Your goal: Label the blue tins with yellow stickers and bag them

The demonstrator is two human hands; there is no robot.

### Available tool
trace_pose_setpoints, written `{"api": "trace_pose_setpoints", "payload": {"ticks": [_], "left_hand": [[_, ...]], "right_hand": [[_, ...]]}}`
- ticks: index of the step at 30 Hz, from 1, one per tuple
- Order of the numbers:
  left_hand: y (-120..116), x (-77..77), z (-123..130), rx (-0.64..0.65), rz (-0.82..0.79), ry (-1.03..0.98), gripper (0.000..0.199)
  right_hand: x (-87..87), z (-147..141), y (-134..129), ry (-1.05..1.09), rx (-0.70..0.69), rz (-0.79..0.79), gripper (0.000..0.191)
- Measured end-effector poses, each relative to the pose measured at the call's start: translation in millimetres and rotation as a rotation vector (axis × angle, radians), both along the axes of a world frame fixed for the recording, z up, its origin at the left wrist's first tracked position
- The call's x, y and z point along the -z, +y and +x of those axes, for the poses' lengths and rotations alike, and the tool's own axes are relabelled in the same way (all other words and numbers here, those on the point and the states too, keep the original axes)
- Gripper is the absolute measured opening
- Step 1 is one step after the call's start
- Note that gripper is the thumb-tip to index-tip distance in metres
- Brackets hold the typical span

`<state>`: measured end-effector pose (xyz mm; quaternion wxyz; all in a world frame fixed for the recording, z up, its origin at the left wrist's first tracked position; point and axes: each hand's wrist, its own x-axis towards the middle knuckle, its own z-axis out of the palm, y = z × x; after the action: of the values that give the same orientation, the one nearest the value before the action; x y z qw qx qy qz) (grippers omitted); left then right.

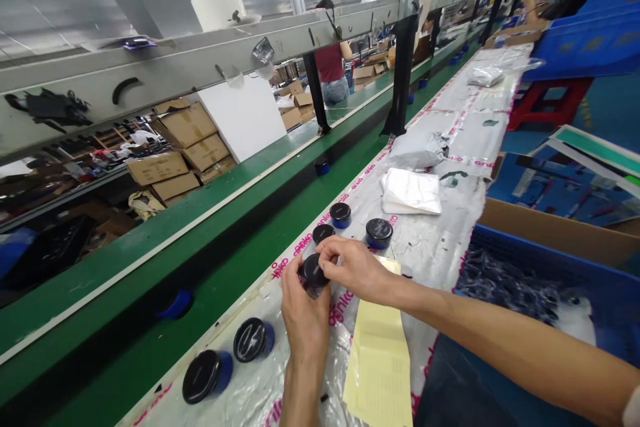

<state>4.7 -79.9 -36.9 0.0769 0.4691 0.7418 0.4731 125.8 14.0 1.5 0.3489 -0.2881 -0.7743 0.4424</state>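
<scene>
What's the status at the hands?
Left hand gripping jar. Right hand at its black top. Second jar close behind; no obstruction seen.

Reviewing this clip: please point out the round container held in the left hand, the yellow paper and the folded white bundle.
Round container (313, 269): head view, on its black top.
Yellow paper (379, 360): head view, on its lower half.
Folded white bundle (411, 191): head view, mid upper surface.
</scene>
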Motion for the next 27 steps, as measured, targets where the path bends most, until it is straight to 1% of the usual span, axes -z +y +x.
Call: {"api": "trace_pose_setpoints", "payload": {"ticks": [8, 27], "left_hand": [[0.1, -0.8, 0.9, -0.003, -0.001, 0.016, 0.054], [-0.7, -1.5, 1.4, -0.003, 0.003, 0.015, 0.054]], "right_hand": [[-0.6, 1.8, 0.7, -0.046, 0.032, 0.005, 0.012], [-0.3, 2.5, -0.2, -0.082, 0.042, 0.045, 0.012]]}}
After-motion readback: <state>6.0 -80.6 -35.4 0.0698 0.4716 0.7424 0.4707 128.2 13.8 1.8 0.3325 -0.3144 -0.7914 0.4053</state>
